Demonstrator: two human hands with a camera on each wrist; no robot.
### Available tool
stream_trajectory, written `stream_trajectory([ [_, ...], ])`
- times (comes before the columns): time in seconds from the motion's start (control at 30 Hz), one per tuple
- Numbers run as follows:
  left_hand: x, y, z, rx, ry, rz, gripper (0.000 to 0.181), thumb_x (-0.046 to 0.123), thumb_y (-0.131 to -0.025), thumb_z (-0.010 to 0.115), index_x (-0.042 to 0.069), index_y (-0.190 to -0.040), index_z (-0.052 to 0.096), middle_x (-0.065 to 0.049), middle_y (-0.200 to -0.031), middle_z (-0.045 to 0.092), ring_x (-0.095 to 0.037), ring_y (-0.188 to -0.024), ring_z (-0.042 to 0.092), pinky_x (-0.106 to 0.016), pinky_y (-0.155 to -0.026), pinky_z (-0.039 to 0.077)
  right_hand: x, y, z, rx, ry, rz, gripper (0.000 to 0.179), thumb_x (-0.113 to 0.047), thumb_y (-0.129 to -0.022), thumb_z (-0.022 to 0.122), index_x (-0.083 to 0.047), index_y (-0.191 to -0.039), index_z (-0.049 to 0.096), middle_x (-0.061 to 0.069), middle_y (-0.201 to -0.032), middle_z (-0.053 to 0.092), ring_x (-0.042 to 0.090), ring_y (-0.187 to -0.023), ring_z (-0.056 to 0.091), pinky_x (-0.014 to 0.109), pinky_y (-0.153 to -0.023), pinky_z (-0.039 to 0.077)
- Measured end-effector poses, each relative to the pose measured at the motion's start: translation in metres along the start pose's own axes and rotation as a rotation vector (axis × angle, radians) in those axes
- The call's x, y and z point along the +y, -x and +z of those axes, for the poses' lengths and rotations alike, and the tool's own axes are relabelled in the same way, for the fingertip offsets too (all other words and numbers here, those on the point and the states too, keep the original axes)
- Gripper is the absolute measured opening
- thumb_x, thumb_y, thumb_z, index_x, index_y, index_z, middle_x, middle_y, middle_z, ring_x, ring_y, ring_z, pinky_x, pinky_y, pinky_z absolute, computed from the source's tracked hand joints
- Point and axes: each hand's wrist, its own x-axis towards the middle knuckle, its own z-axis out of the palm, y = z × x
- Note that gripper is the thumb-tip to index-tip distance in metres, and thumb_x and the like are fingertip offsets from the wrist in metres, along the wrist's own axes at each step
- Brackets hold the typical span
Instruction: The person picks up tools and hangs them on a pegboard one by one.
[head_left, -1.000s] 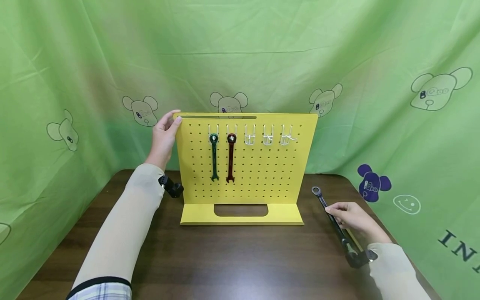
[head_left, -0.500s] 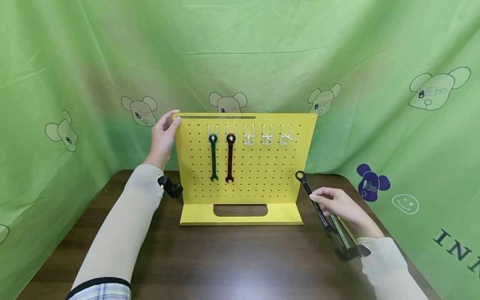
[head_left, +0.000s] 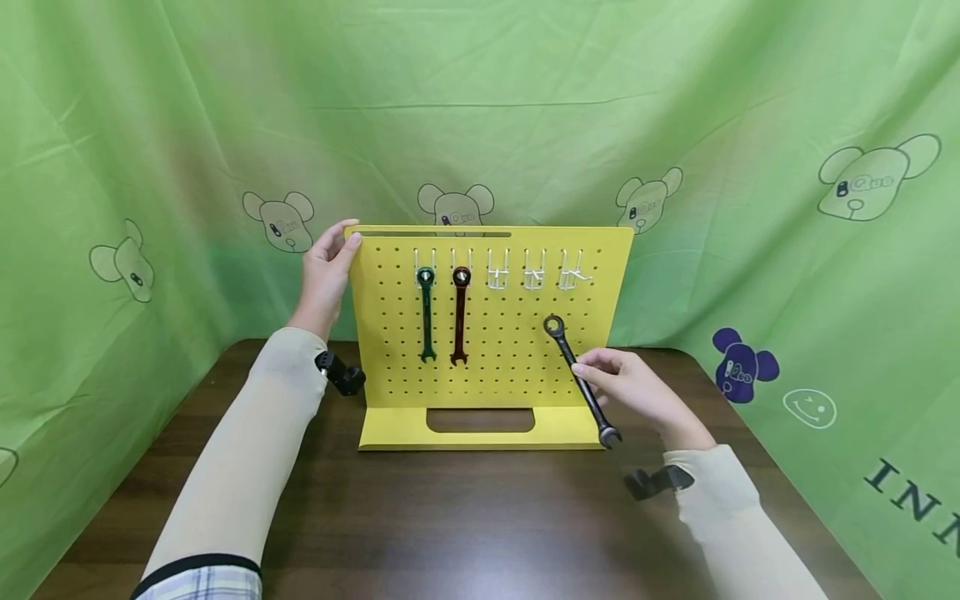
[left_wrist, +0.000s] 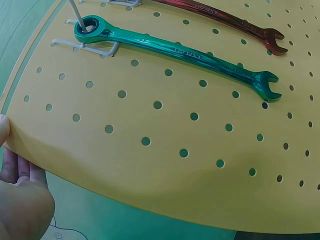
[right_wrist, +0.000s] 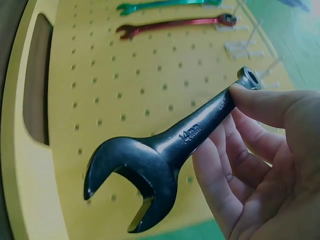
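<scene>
A yellow pegboard (head_left: 517,358) stands upright on its base, and my left hand (head_left: 324,275) grips its upper left corner, thumb in front and fingers behind. On the board's white hooks hang a green combination wrench (head_left: 427,317) and a red combination wrench (head_left: 461,321), ring ends up. My right hand (head_left: 633,387) pinches a black combination wrench (head_left: 587,396) by its shaft, in front of the board's lower right. This wrench tilts, with its ring end up and to the left. In the right wrist view, the black wrench (right_wrist: 185,137) shows "14mm" near its open-ended jaw.
Three bare white hooks, among them the middle one (head_left: 534,275), sit to the right of the red wrench. Under the board is a dark brown wooden table (head_left: 450,517). A green curtain (head_left: 480,108) with bear drawings hangs behind and at both sides.
My right hand has lifted the black wrench from the table's right side and carried it up and left, to in front of the board. My left hand keeps its grip on the corner.
</scene>
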Motion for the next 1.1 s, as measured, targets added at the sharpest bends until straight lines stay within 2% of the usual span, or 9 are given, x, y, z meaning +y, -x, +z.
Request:
stream_trajectory([
  [0.13, 0.0, -0.001, 0.0, 0.002, -0.013, -0.002, 0.033, 0.02, -0.1, 0.064, 0.015, -0.133, 0.064, -0.002, -0.111, 0.06, -0.014, -0.099, 0.058, -0.026, -0.09, 0.053, -0.016, -0.011, 0.009, -0.001, 0.026, -0.03, 0.033, -0.023, -0.102, 0.062, 0.007, -0.116, 0.063, 0.01, -0.094, 0.062, 0.021, -0.081, 0.06, 0.04, -0.069, 0.06],
  [0.33, 0.0, -0.001, -0.001, 0.005, -0.017, -0.008, 0.031, 0.021, -0.101, 0.063, 0.017, -0.132, 0.065, -0.003, -0.113, 0.06, -0.014, -0.099, 0.058, -0.027, -0.092, 0.052, -0.037, -0.027, 0.022, 0.007, -0.013, -0.073, 0.034, -0.027, -0.102, 0.061, 0.005, -0.116, 0.063, 0.01, -0.094, 0.06, 0.02, -0.085, 0.06, 0.043, -0.074, 0.06],
  [0.47, 0.001, -0.001, -0.002, 0.001, -0.018, -0.013, 0.03, 0.021, -0.1, 0.063, 0.019, -0.13, 0.065, -0.002, -0.113, 0.06, -0.013, -0.099, 0.058, -0.027, -0.092, 0.052, -0.049, -0.033, 0.027, 0.013, -0.039, -0.077, 0.036, -0.028, -0.103, 0.061, 0.004, -0.118, 0.062, 0.009, -0.095, 0.061, 0.02, -0.086, 0.059, 0.042, -0.075, 0.06],
  [0.6, 0.001, -0.001, -0.001, 0.002, -0.029, -0.012, 0.032, 0.021, -0.1, 0.063, 0.016, -0.132, 0.064, -0.002, -0.113, 0.06, -0.014, -0.1, 0.058, -0.028, -0.093, 0.052, -0.058, -0.04, 0.031, 0.02, -0.061, -0.073, 0.037, -0.029, -0.102, 0.061, 0.003, -0.12, 0.062, 0.01, -0.097, 0.061, 0.02, -0.089, 0.058, 0.039, -0.075, 0.059],
  [0.8, 0.0, -0.001, 0.0, 0.008, -0.02, -0.014, 0.032, 0.02, -0.101, 0.062, 0.016, -0.132, 0.064, -0.003, -0.113, 0.06, -0.014, -0.1, 0.058, -0.028, -0.093, 0.052, -0.065, -0.049, 0.036, 0.023, -0.081, -0.073, 0.035, -0.03, -0.102, 0.062, 0.0, -0.121, 0.064, 0.009, -0.098, 0.061, 0.021, -0.089, 0.059, 0.039, -0.076, 0.059],
  [0.93, 0.0, -0.001, 0.0, 0.002, -0.011, -0.012, 0.031, 0.02, -0.1, 0.063, 0.017, -0.131, 0.065, -0.002, -0.113, 0.06, -0.013, -0.1, 0.058, -0.026, -0.091, 0.052, -0.062, -0.053, 0.039, 0.033, -0.1, -0.073, 0.034, -0.027, -0.102, 0.061, 0.001, -0.121, 0.063, 0.007, -0.096, 0.062, 0.02, -0.087, 0.06, 0.038, -0.075, 0.059],
  [1.1, -0.001, -0.001, 0.0, 0.009, -0.023, -0.007, 0.03, 0.021, -0.101, 0.063, 0.017, -0.131, 0.065, -0.002, -0.113, 0.06, -0.013, -0.099, 0.058, -0.025, -0.09, 0.052, -0.054, -0.059, 0.043, 0.034, -0.13, -0.057, 0.034, -0.027, -0.102, 0.061, 0.002, -0.121, 0.063, 0.007, -0.096, 0.062, 0.02, -0.089, 0.059, 0.044, -0.078, 0.059],
])
